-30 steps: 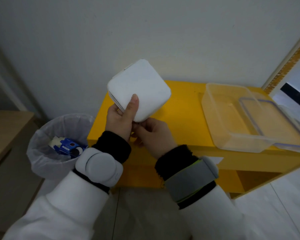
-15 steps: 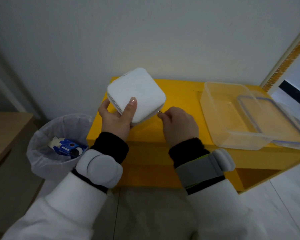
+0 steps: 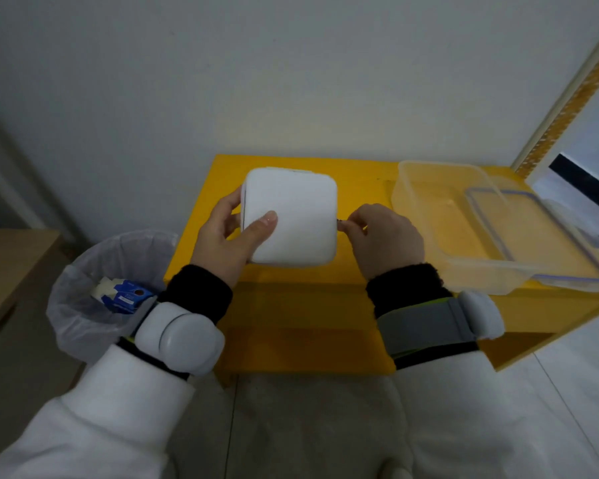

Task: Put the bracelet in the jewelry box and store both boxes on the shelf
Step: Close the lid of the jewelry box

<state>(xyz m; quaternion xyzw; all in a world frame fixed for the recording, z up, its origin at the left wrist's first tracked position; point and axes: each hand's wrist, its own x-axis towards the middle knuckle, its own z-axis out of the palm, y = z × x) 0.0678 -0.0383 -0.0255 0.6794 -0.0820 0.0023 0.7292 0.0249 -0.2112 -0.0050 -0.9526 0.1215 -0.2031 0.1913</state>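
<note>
A white square jewelry box (image 3: 293,216) with rounded corners lies flat over the yellow shelf top (image 3: 360,174), lid closed. My left hand (image 3: 227,233) grips its left side, thumb on the lid. At the box's right edge my right hand (image 3: 381,236) pinches a small dark zipper pull. A clear plastic box (image 3: 426,188) stands on the shelf top to the right, with its blue-rimmed lid (image 3: 533,236) leaning in and over it. No bracelet shows in view.
A bin lined with a white bag (image 3: 83,295) stands left of the shelf and holds a blue carton (image 3: 125,295). A wooden surface (image 3: 11,267) is at the far left. The wall runs right behind the shelf. A framed panel (image 3: 574,98) rises at the right.
The jewelry box has come down from a raised, tilted hold to lie flat over the shelf top. My right hand has moved from under the box to its right edge.
</note>
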